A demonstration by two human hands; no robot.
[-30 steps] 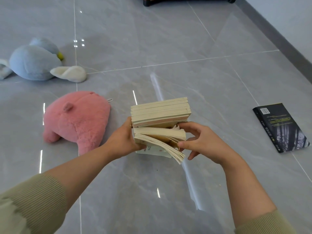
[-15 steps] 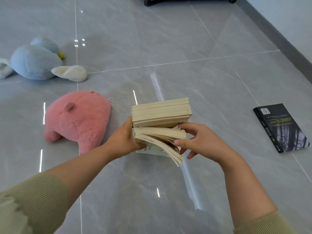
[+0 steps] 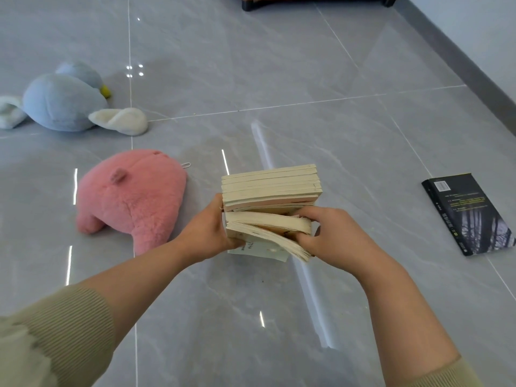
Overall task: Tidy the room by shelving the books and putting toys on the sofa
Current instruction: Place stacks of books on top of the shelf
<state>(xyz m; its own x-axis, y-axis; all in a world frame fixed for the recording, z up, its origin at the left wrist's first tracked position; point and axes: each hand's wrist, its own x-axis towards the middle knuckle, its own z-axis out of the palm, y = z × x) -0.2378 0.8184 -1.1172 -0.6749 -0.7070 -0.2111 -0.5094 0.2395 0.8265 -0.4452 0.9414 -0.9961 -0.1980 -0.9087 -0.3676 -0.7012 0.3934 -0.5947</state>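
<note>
I hold a stack of several cream-edged paperbacks (image 3: 270, 185) above the grey floor, page edges facing me. My left hand (image 3: 206, 230) grips the stack's left side. My right hand (image 3: 329, 236) grips the right side, its fingers curled round the loose, fanned pages of the nearest book (image 3: 265, 230). A black book (image 3: 469, 213) lies flat on the floor to the right. A pink plush pig (image 3: 134, 199) lies on the floor left of the stack, and a blue plush bird (image 3: 61, 101) with white feet lies further back left.
The glossy grey tiled floor (image 3: 279, 79) stretches ahead. A dark skirting board and white wall (image 3: 460, 46) run along the right. The base of a wooden piece of furniture (image 3: 315, 0) shows at the top edge.
My right hand's fingers have closed further over the fanned pages of the nearest book, pressing them toward the stack. The stack and my left hand have barely moved.
</note>
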